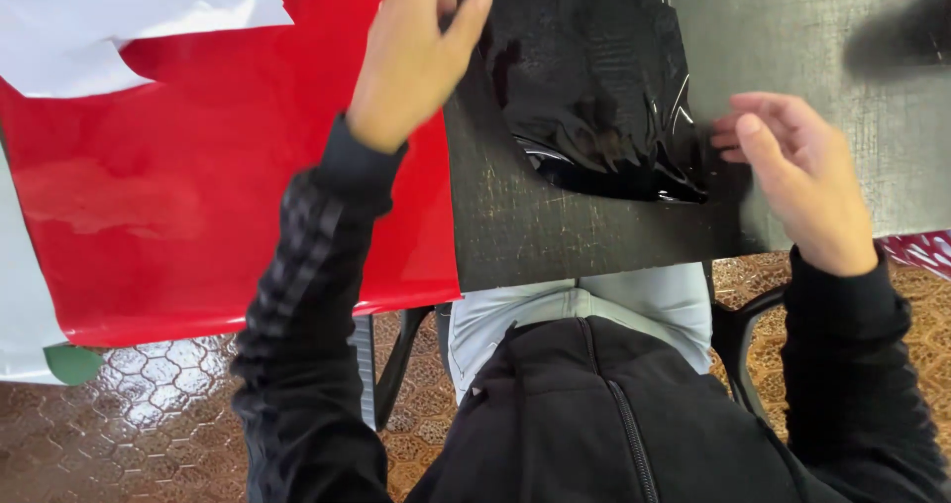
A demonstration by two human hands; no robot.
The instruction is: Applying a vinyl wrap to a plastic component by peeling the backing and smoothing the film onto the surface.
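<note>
While the left hand (411,57) pinches the black film's (594,77) far left edge and the right hand (797,171) presses open fingers at its crumpled near right corner on the dark surface (555,235), uneven pulling could crease it further.

A glossy black plastic sheet (594,87) lies on the dark board, flat toward its far end and crumpled into shiny folds at its near edge. Its near corner is bunched and wrinkled, catching the light.
</note>
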